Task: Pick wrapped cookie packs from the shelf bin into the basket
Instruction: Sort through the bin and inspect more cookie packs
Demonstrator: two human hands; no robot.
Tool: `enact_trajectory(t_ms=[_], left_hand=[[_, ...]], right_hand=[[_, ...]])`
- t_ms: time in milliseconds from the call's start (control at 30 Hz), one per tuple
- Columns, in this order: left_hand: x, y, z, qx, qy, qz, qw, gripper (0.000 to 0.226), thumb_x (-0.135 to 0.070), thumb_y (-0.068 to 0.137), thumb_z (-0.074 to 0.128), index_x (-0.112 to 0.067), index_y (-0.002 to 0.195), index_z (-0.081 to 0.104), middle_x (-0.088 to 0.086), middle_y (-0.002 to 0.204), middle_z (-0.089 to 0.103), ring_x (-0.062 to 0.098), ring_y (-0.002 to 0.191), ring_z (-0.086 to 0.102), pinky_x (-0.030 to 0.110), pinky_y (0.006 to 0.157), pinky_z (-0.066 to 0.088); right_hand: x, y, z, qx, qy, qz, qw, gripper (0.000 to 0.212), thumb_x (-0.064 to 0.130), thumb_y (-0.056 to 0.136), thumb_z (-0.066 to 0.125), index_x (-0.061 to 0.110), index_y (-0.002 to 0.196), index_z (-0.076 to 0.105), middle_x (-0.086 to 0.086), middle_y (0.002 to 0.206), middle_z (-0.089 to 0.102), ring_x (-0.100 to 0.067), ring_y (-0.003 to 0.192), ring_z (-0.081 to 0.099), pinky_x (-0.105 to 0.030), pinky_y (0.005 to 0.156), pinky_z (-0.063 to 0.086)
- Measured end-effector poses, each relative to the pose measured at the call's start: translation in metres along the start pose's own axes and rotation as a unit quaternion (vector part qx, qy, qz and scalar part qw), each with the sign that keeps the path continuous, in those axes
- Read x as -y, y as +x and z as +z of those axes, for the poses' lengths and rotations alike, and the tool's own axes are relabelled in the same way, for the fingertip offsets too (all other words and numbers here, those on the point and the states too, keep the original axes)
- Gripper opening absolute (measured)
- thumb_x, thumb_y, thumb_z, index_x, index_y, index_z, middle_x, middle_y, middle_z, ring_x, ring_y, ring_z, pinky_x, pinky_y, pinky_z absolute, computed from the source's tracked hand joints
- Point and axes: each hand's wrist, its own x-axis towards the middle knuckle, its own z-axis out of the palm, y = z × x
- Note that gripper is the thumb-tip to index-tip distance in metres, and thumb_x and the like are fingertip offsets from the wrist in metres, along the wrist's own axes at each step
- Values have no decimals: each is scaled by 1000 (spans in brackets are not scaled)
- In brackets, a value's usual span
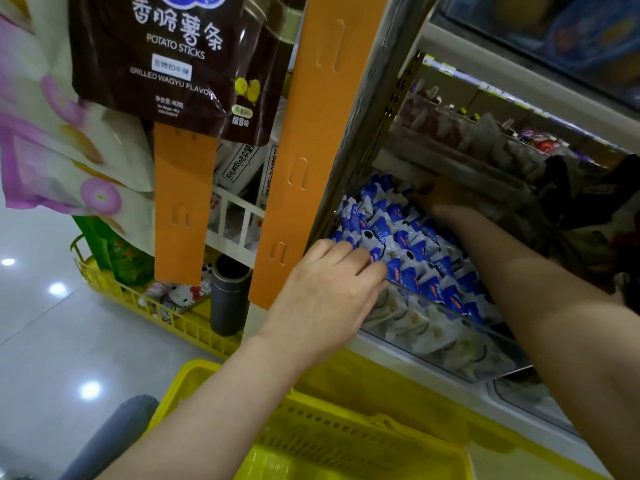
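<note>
A clear plastic shelf bin [450, 337] is heaped with several blue-and-white wrapped cookie packs [415, 251]. My left hand [329, 285] reaches over the bin's front left corner, its fingers curled down onto packs near the front edge. My right hand [446, 199] lies deep at the back of the bin on top of the packs, in shadow under the shelf above; its fingers are hard to make out. A yellow plastic basket [346, 431] sits directly below my arms, in front of the shelf.
An orange hanging strip [311, 133] and a brown potato sticks bag [180, 64] hang left of the bin. Another yellow basket [166, 317] with goods and a dark cylinder [228, 296] stands on the floor at left. More snack bins [485, 140] fill the shelf above.
</note>
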Motion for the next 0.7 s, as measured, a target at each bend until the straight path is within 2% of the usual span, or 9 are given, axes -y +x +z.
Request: enact_trajectory(t_ms=[133,233,333,400,467,533,633,700], left_hand=[[0,0,0,12,2,-6,1000,26,-26,91,41,-15,88,65,0,79,63,20,74,57,32,74,43],[-1,0,-3,32,0,-6,999,28,-26,90,39,-15,87,65,1,78,63,21,73,58,32,73,45],[0,2,-10,69,-6,7,998,30,-27,92,37,-14,92,64,2,83,65,23,79,59,34,75,44],[0,0,-15,90,-28,5,996,33,-28,94,34,-14,103,62,3,96,64,24,92,57,34,85,38],[-3,-6,-20,81,-62,-13,995,30,-24,97,37,-12,115,57,5,108,59,23,104,51,28,91,29],[-10,-12,-27,35,-113,-62,991,27,-20,98,41,-12,119,55,3,112,56,18,108,45,20,89,24],[-25,-12,-40,-43,-224,-199,953,27,-26,98,40,-18,121,52,-7,113,52,9,108,45,20,92,31],[-36,-13,-46,-26,-373,-287,882,27,-33,95,44,-24,119,51,-13,110,55,1,102,51,15,87,40]], right_hand=[[12,-6,-3,-122,46,-4,991,28,25,95,48,8,115,59,-15,118,60,-28,106,57,-34,88,42],[20,-21,-16,-180,73,-49,980,29,27,96,46,11,117,57,-11,120,60,-25,110,56,-35,93,43],[29,-52,-29,-186,109,-127,968,27,25,96,46,9,115,57,-11,115,62,-24,104,58,-39,92,47],[33,-79,-35,-191,119,-164,960,26,23,96,47,8,113,58,-10,108,63,-21,96,59,-37,87,49],[36,-109,-39,-193,144,-188,952,21,25,94,50,10,107,60,-5,96,64,-15,85,60,-32,79,51],[38,-141,-42,-191,195,-205,940,12,24,93,53,15,96,60,-1,85,64,-14,77,60,-31,72,50],[34,-187,-45,-181,256,-211,926,4,20,92,54,17,91,57,5,78,61,-13,73,60,-26,65,48],[30,-216,-40,-153,280,-216,923,4,17,93,54,18,90,57,8,78,59,-5,71,57,-19,63,45]])
